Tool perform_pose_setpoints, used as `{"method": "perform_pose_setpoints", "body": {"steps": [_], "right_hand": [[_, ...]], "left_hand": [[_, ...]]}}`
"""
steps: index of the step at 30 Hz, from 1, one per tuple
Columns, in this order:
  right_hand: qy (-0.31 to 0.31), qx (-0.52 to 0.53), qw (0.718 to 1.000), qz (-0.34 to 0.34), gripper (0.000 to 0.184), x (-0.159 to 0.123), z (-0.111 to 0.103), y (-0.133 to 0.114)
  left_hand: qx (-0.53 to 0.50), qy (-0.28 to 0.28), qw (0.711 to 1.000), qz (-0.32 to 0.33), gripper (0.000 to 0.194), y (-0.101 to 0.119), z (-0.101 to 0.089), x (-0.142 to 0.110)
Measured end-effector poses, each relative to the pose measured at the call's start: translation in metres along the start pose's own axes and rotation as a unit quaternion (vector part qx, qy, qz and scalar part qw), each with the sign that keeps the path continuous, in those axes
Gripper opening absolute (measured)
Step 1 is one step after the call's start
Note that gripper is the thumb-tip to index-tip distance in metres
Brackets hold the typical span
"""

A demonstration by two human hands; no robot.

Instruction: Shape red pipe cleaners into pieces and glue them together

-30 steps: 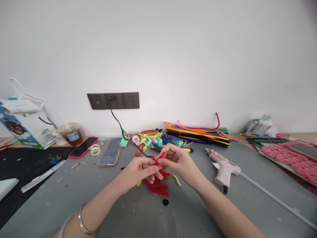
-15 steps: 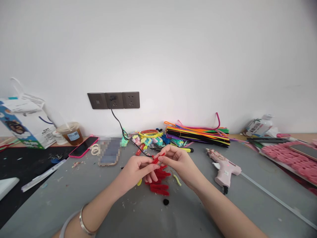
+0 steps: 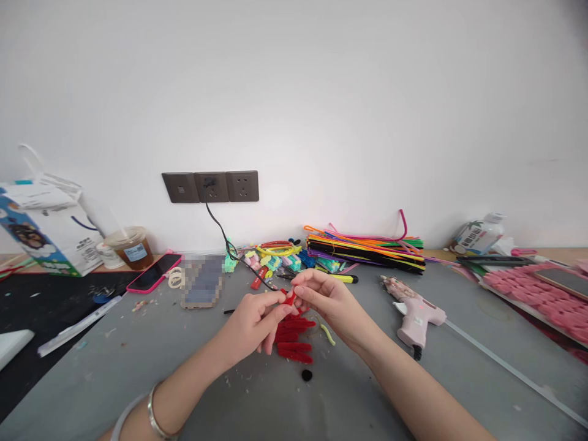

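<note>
Between the fingertips of my left hand (image 3: 257, 318) and my right hand (image 3: 321, 294) is a short red pipe cleaner piece (image 3: 289, 298), pinched from both sides. Fingers cover most of it, so its full shape is hidden. Just below my hands, several folded red pipe cleaners (image 3: 294, 349) lie in a pile on the grey mat (image 3: 257, 398). A small black pom-pom (image 3: 307, 375) sits in front of the pile. A curved pale yellow pipe cleaner piece (image 3: 327, 334) rests to its right.
A pink glue gun (image 3: 416, 312) with a long glue stick lies at right. Behind my hands are a bundle of colourful pipe cleaners (image 3: 367, 248) and a yellow cutter (image 3: 344, 278). Phones (image 3: 154, 274) and a drink cup (image 3: 133, 248) stand left. A black cord (image 3: 219, 226) runs from the wall socket.
My fingers have shifted slightly around the red piece, and less of it shows above them. My left fingers have curled in a little more. Other things stay in place.
</note>
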State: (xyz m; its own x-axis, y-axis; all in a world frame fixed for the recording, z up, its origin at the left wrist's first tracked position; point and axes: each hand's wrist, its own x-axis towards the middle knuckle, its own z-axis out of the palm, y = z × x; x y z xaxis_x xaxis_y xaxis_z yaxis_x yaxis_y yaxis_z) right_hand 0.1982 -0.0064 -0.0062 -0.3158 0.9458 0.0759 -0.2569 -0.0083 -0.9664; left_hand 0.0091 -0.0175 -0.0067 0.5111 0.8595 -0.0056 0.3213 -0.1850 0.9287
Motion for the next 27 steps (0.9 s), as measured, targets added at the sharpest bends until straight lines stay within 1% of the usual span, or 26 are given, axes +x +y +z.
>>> {"method": "perform_pose_setpoints", "body": {"steps": [3,5,6,7,9,10,12,15,17,21,23,27], "right_hand": [[0.018,-0.02,0.999,-0.025,0.031,0.002,0.001,0.004],[0.055,-0.09,0.992,-0.073,0.027,0.002,0.002,0.006],[0.082,-0.142,0.98,-0.111,0.023,0.002,0.003,0.007],[0.11,-0.197,0.962,-0.154,0.017,0.001,0.004,0.007],[0.155,-0.294,0.912,-0.242,0.005,-0.001,0.005,0.006],[0.164,-0.327,0.888,-0.278,0.002,-0.002,0.005,0.005],[0.161,-0.371,0.857,-0.321,0.009,-0.004,0.006,0.006],[0.138,-0.405,0.837,-0.342,0.015,-0.005,0.006,0.008],[0.12,-0.411,0.837,-0.341,0.017,-0.004,0.006,0.011],[0.099,-0.401,0.854,-0.316,0.015,-0.003,0.006,0.012],[0.09,-0.393,0.866,-0.296,0.014,-0.004,0.007,0.01],[0.059,-0.359,0.899,-0.244,0.014,-0.006,0.011,0.005]], "left_hand": [[0.011,-0.003,1.0,0.008,0.035,-0.001,0.002,-0.001],[0.005,0.004,1.0,0.008,0.035,-0.002,0.003,-0.001],[0.0,0.013,1.0,0.006,0.035,-0.003,0.003,0.0],[-0.006,0.025,1.0,0.003,0.036,-0.004,0.003,0.0],[-0.015,0.05,0.999,-0.006,0.036,-0.006,0.002,0.002],[-0.017,0.061,0.998,-0.01,0.037,-0.006,0.002,0.003],[-0.019,0.073,0.997,-0.015,0.037,-0.007,0.001,0.005],[-0.022,0.074,0.997,-0.015,0.037,-0.007,0.001,0.005],[-0.021,0.069,0.997,-0.013,0.036,-0.006,0.002,0.005],[-0.016,0.063,0.998,-0.005,0.037,-0.004,0.002,0.003],[-0.009,0.062,0.998,0.003,0.037,-0.003,0.001,0.002],[0.01,0.063,0.998,0.025,0.034,-0.003,0.001,0.002]]}}
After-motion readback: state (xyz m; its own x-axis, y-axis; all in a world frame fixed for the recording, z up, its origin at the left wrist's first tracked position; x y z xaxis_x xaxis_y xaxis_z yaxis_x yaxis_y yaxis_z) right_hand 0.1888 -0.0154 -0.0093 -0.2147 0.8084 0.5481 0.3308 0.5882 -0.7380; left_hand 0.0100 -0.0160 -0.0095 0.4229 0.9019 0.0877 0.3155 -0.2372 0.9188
